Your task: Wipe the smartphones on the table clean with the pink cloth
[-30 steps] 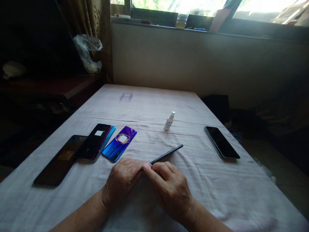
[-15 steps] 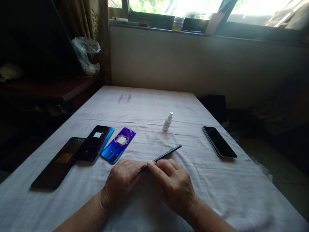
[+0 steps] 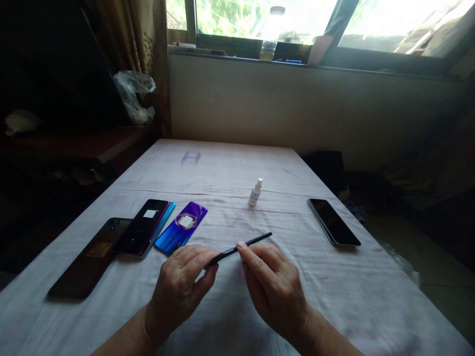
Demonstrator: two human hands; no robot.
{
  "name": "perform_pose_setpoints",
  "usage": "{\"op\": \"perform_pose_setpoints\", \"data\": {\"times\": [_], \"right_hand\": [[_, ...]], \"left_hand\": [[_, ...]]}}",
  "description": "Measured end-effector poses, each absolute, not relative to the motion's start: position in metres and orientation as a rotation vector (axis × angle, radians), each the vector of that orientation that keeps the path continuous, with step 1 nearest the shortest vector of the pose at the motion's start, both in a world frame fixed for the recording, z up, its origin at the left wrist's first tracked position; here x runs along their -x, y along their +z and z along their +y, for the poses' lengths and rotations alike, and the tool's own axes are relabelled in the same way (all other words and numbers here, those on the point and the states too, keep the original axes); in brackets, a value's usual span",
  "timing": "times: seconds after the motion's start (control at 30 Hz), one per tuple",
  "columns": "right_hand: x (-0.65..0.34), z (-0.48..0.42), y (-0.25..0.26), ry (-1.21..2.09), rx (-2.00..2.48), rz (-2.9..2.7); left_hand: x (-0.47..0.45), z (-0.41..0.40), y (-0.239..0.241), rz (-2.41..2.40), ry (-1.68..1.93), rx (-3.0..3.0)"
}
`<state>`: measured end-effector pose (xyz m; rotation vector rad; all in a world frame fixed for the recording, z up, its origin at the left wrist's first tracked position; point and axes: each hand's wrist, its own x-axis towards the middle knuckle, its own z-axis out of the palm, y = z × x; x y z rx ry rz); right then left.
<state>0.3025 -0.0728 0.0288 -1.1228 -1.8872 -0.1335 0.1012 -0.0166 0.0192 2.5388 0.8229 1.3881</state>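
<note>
A dark phone [image 3: 257, 240], seen nearly edge-on, is held a little above the sheet between my hands. At its near left end, my left hand [image 3: 180, 282] pinches it between thumb and fingers. My right hand [image 3: 276, 277] has its fingers curled, with the tips at the middle of the phone's edge; its thumb is mostly hidden. Beyond the hands stands a small white bottle [image 3: 254, 194] with a label and a white cap. Just left of my left hand lies a blue-purple phone back [image 3: 181, 227] with a pale sticker.
On the left, a black phone back [image 3: 143, 227] with a white sticker overlaps a light-blue one [image 3: 162, 228] and a brown-black one [image 3: 89, 262]. A dark phone [image 3: 334, 222] lies near the right edge of the white sheet [image 3: 230, 168]. A wooden desk [image 3: 111, 148] adjoins at left.
My hands have moved apart slightly, the left one leftward, and the phone is tilted flatter and looks lifted from the sheet. The whole view has shifted slightly with the head.
</note>
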Motion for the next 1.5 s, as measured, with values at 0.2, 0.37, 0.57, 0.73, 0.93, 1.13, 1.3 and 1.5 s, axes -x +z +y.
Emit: {"op": "perform_pose_setpoints", "data": {"times": [0.2, 0.37, 0.57, 0.73, 0.93, 1.13, 1.3, 1.5], "right_hand": [[-0.300, -0.079, 0.041, 0.023, 1.030, -1.772], [-0.304, -0.084, 0.050, 0.059, 0.993, -1.716], [-0.322, -0.073, 0.057, -0.177, 1.084, -1.709], [-0.337, -0.063, 0.056, -0.308, 1.170, -1.717], [-0.337, -0.063, 0.054, -0.302, 1.177, -1.740], [-0.330, -0.067, 0.055, -0.203, 1.117, -1.776], [-0.336, -0.065, 0.055, -0.218, 1.150, -1.751], [-0.334, -0.064, 0.048, -0.155, 1.156, -1.741]], "left_hand": [[-0.102, -0.015, 0.048, 0.804, 1.372, -2.621], [-0.120, -0.012, 0.058, 0.899, 1.451, -2.556], [-0.140, -0.006, 0.054, 0.823, 1.451, -2.372], [-0.144, 0.000, 0.040, 0.754, 1.462, -2.310], [-0.143, 0.000, 0.044, 0.645, 1.423, -2.402], [-0.136, -0.004, 0.051, 0.663, 1.376, -2.514], [-0.138, -0.006, 0.053, 0.665, 1.383, -2.558], [-0.134, -0.009, 0.060, 0.670, 1.384, -2.602]]}}
